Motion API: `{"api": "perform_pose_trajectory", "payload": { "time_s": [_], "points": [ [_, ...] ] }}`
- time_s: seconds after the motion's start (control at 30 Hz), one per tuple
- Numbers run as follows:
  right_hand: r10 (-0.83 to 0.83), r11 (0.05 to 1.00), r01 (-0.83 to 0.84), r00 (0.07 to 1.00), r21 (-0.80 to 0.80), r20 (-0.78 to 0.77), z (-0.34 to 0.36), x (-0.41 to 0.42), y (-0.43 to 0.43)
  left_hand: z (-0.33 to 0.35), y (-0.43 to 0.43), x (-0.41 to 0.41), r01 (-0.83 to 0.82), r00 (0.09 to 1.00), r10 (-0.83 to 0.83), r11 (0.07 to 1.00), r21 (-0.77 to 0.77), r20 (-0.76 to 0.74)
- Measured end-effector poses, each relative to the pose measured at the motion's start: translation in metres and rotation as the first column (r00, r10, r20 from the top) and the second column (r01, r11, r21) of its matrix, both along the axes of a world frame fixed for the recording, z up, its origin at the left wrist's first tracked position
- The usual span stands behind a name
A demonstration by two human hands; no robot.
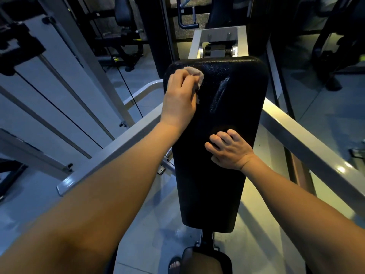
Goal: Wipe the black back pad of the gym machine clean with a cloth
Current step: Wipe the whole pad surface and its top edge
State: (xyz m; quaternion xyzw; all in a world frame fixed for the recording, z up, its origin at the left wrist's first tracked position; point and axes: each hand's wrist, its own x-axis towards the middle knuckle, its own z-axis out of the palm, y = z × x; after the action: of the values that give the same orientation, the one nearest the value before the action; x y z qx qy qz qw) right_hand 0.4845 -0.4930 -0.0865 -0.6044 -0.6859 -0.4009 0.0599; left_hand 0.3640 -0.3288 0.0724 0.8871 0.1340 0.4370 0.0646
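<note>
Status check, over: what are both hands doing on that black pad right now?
Left hand grips cloth, top-left corner of back pad. Right hand braces mid-pad, fingers bent. Nothing in the way.

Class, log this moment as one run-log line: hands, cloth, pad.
left hand: holds cloth on black back pad, top left corner | right hand: rests mid-pad, fingers bent | step: wiping
</note>
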Motion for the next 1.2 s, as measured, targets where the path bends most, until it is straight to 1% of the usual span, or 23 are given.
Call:
{"api": "perform_pose_trajectory", "payload": {
  "time_s": [0.1, 0.17, 0.23, 0.27, 0.33, 0.4, 0.43, 0.47, 0.5, 0.53, 0.57, 0.6, 0.63, 0.7, 0.77, 0.8, 0.83, 0.87, 0.93, 1.0, 1.03, 1.1, 1.2],
  "points": [
    [0.002, 1.000, -0.002, 1.000, -0.008, -0.002, 0.000, 0.000, 0.000, -0.038, -0.010, -0.013, -0.004, 1.000, 0.003, 0.999, 0.052, 0.008],
    [0.001, 0.999, -0.002, 1.000, -0.041, -0.015, 0.004, -0.001, -0.001, -0.060, -0.020, -0.027, 0.041, 0.999, -0.040, 0.999, 0.032, -0.025],
    [-0.011, 0.997, 0.007, 0.999, -0.081, -0.051, 0.011, -0.005, -0.003, -0.076, -0.028, -0.039, 0.070, 0.990, -0.073, 0.997, -0.032, -0.117],
    [-0.019, 0.995, 0.011, 0.997, -0.100, -0.075, 0.014, -0.008, -0.005, -0.083, -0.030, -0.045, 0.055, 0.981, -0.067, 0.996, -0.069, -0.180],
    [-0.052, 0.988, 0.032, 0.991, -0.153, -0.126, 0.020, -0.014, -0.009, -0.091, -0.034, -0.054, -0.014, 0.946, -0.037, 0.988, -0.153, -0.322],
    [-0.119, 0.973, 0.076, 0.974, -0.218, -0.192, 0.027, -0.023, -0.016, -0.089, -0.045, -0.064, -0.116, 0.898, -0.039, 0.940, -0.319, -0.439],
    [-0.154, 0.966, 0.096, 0.960, -0.240, -0.236, 0.030, -0.030, -0.021, -0.088, -0.052, -0.070, -0.174, 0.876, -0.053, 0.893, -0.416, -0.480],
    [-0.183, 0.961, 0.108, 0.938, -0.255, -0.293, 0.033, -0.037, -0.026, -0.088, -0.057, -0.077, -0.226, 0.867, -0.072, 0.825, -0.517, -0.493],
    [-0.207, 0.957, 0.109, 0.907, -0.270, -0.367, 0.034, -0.045, -0.033, -0.090, -0.064, -0.084, -0.264, 0.880, -0.079, 0.738, -0.621, -0.469],
    [-0.223, 0.953, 0.095, 0.863, -0.287, -0.454, 0.034, -0.052, -0.041, -0.093, -0.070, -0.090, -0.287, 0.906, -0.069, 0.625, -0.726, -0.417],
    [-0.227, 0.952, 0.066, 0.808, -0.298, -0.544, 0.033, -0.059, -0.049, -0.097, -0.076, -0.096, -0.291, 0.931, -0.045, 0.509, -0.810, -0.362],
    [-0.219, 0.954, 0.030, 0.747, -0.297, -0.628, 0.032, -0.065, -0.057, -0.100, -0.082, -0.101, -0.285, 0.946, -0.021, 0.417, -0.863, -0.322],
    [-0.206, 0.958, -0.006, 0.676, -0.285, -0.707, 0.031, -0.071, -0.065, -0.103, -0.089, -0.105, -0.277, 0.954, -0.015, 0.349, -0.895, -0.301],
    [-0.214, 0.960, -0.055, 0.492, -0.276, -0.844, 0.031, -0.084, -0.078, -0.103, -0.103, -0.106, -0.233, 0.967, -0.051, 0.215, -0.948, -0.249],
    [-0.247, 0.954, -0.092, 0.308, -0.287, -0.919, 0.033, -0.096, -0.086, -0.099, -0.117, -0.104, -0.127, 0.986, -0.100, 0.055, -0.990, -0.132],
    [-0.249, 0.955, -0.096, 0.251, -0.280, -0.935, 0.033, -0.101, -0.089, -0.098, -0.122, -0.101, -0.072, 0.990, -0.125, -0.025, -0.997, -0.069],
    [-0.237, 0.962, -0.084, 0.221, -0.261, -0.946, 0.033, -0.104, -0.091, -0.094, -0.128, -0.099, -0.022, 0.988, -0.151, -0.094, -0.995, -0.008],
    [-0.217, 0.971, -0.057, 0.203, -0.232, -0.955, 0.033, -0.107, -0.093, -0.091, -0.132, -0.096, 0.010, 0.983, -0.180, -0.143, -0.990, 0.036],
    [-0.174, 0.985, 0.014, 0.167, -0.174, -0.970, 0.033, -0.109, -0.096, -0.085, -0.142, -0.092, 0.044, 0.962, -0.253, -0.213, -0.976, 0.099],
    [-0.144, 0.988, 0.078, 0.143, -0.134, -0.979, 0.034, -0.109, -0.099, -0.079, -0.151, -0.089, 0.046, 0.948, -0.295, -0.255, -0.966, 0.122],
    [-0.132, 0.987, 0.109, 0.138, -0.117, -0.982, 0.035, -0.109, -0.100, -0.076, -0.155, -0.088, 0.033, 0.948, -0.297, -0.254, -0.967, 0.110],
    [-0.116, 0.983, 0.156, 0.144, -0.093, -0.983, 0.036, -0.107, -0.103, -0.074, -0.156, -0.088, -0.008, 0.946, -0.318, -0.188, -0.982, 0.053],
    [-0.136, 0.980, 0.171, 0.196, -0.102, -0.971, 0.034, -0.104, -0.106, -0.070, -0.152, -0.087, -0.090, 0.923, -0.378, -0.031, -0.995, -0.071]
  ]
}}
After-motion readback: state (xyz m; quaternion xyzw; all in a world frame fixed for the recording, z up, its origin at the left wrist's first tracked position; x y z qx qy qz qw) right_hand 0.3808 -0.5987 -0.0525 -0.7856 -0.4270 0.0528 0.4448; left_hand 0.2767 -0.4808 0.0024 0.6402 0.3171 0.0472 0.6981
